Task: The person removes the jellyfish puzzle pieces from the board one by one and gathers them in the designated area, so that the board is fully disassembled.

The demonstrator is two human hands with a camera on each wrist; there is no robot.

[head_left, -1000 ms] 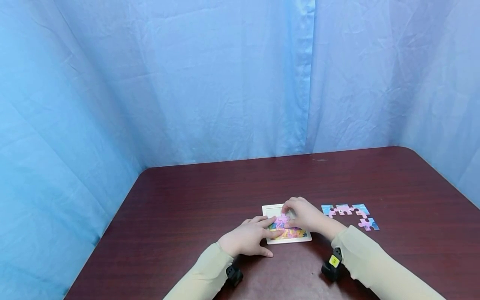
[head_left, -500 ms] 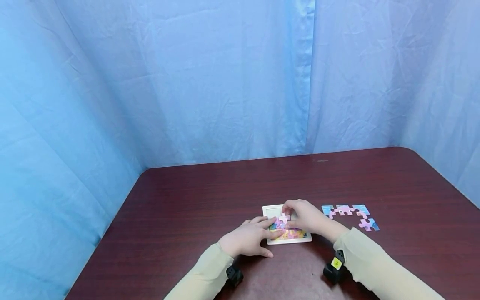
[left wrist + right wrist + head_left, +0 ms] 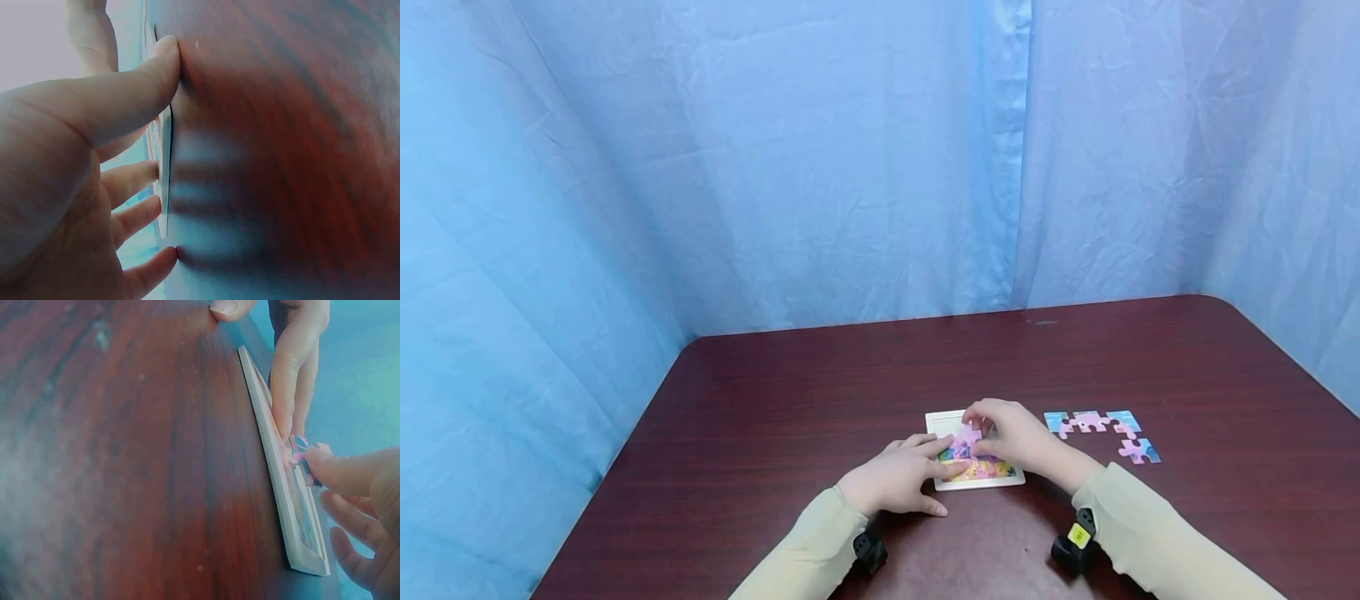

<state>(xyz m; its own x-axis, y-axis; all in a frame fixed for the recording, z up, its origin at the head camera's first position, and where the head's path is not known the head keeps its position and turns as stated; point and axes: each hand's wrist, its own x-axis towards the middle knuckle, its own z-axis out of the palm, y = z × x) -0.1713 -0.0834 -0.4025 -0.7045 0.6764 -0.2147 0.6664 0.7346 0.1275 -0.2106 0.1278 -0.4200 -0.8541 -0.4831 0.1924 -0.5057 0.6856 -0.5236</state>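
A shallow white jigsaw frame (image 3: 981,485) lies on the table with its lower part filled by yellow, pink and blue pieces. My left hand (image 3: 891,477) rests across its left side, fingers spread and nearly straight, the fingertips on the laid pieces and frame. Over the frame's middle, my right hand (image 3: 1017,435) pinches a pink puzzle piece (image 3: 301,456) between thumb and fingers. That piece is tilted up from the frame in the right wrist view. In the left wrist view, my left thumb (image 3: 147,84) reaches to the tabletop near the frame's edge.
Several loose puzzle pieces (image 3: 1090,421), pink and blue, lie to the right of the frame, with another corner piece (image 3: 1138,451) just below them. The dark reddish wooden table (image 3: 790,400) is bordered by blue curtains (image 3: 850,167) at the back and sides.
My right wrist has shifted slightly right and toward me, and the pinched puzzle piece has changed its tilt over the frame. The left hand stays in place.
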